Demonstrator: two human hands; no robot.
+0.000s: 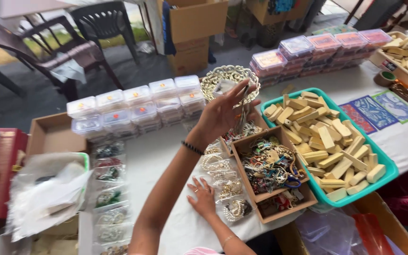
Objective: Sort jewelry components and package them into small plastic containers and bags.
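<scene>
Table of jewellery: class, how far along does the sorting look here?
Done: clear lidded boxes stand stacked in rows, and bagged pieces lie in a column. In hand: the left hand lifts a dangling piece by the gold bowl; the right hand rests flat on the table. Left: the wooden tray holds a tangled heap of jewellery.
</scene>
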